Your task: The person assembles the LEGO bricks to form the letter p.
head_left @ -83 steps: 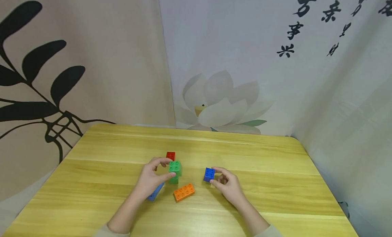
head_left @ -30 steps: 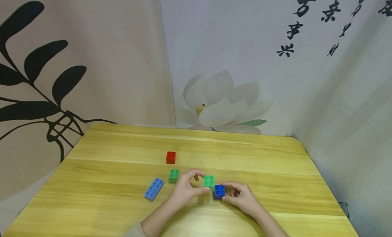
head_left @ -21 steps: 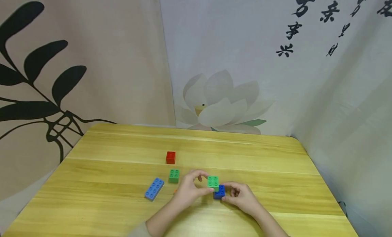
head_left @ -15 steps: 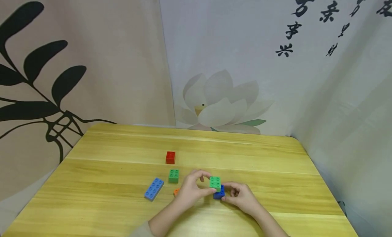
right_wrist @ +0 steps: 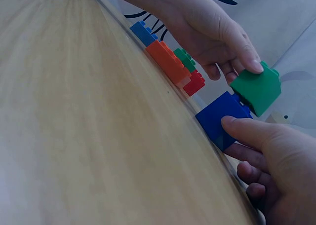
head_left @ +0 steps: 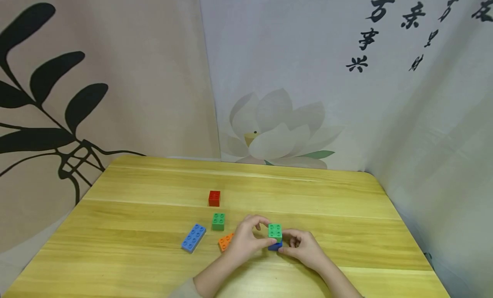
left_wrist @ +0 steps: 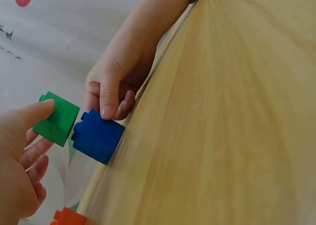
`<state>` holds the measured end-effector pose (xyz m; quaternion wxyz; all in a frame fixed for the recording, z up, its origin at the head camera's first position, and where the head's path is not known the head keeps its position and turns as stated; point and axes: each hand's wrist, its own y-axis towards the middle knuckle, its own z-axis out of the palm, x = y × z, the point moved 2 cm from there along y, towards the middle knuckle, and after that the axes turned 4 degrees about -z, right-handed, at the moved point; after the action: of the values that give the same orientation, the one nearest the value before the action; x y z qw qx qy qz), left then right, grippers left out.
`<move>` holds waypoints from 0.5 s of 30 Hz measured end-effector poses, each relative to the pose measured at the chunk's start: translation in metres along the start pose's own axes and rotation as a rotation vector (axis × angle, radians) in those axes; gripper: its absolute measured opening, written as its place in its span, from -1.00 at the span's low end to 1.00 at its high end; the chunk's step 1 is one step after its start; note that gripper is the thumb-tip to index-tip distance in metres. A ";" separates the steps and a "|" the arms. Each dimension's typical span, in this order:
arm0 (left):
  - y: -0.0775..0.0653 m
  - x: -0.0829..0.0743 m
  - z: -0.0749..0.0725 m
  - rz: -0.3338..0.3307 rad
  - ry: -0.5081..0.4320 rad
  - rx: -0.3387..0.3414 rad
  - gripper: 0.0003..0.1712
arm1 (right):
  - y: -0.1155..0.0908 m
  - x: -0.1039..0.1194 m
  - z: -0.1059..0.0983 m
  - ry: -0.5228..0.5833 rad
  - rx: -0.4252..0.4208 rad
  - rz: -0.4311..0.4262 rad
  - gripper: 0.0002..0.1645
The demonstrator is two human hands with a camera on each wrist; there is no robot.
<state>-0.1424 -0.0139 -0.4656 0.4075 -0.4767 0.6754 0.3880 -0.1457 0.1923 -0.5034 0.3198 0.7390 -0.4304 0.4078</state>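
My left hand (head_left: 246,241) pinches a light green building brick (head_left: 275,232) between thumb and fingers. That brick is held right above a dark blue brick (right_wrist: 222,120), close over its studs with a thin gap in the wrist views. My right hand (head_left: 306,249) grips the dark blue brick at its right side, thumb on the near face. In the left wrist view the blue brick (left_wrist: 98,136) sits low at the table surface, and the green brick (left_wrist: 57,117) is slightly offset from it.
On the wooden table (head_left: 135,264), left of my hands, lie a light blue long brick (head_left: 194,238), a darker green brick (head_left: 218,221) and a red brick (head_left: 214,199). An orange brick (head_left: 225,241) is partly covered by my left hand. A printed curtain (head_left: 289,75) hangs behind the table.
My left hand has brought the green brick rightward, from beside the dark blue brick to over it. Earlier both hands moved toward each other; the right hand has since stayed still with the blue brick.
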 end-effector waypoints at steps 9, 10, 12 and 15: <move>0.000 0.001 0.006 -0.024 0.000 0.015 -0.57 | 0.000 -0.001 0.000 -0.024 -0.010 -0.015 -0.53; 0.000 0.001 0.006 -0.023 0.002 0.017 -0.58 | 0.000 -0.001 0.000 -0.022 -0.011 -0.016 -0.53; 0.001 0.001 0.006 -0.014 0.007 0.016 -0.58 | 0.000 -0.001 0.001 -0.018 -0.011 -0.020 -0.53; 0.001 0.002 0.006 0.012 0.011 0.014 -0.58 | 0.001 -0.003 0.000 -0.015 -0.012 -0.022 -0.54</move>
<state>-0.1430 -0.0083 -0.4693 0.4047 -0.4717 0.6834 0.3830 -0.1469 0.1927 -0.5057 0.3256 0.7448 -0.4268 0.3963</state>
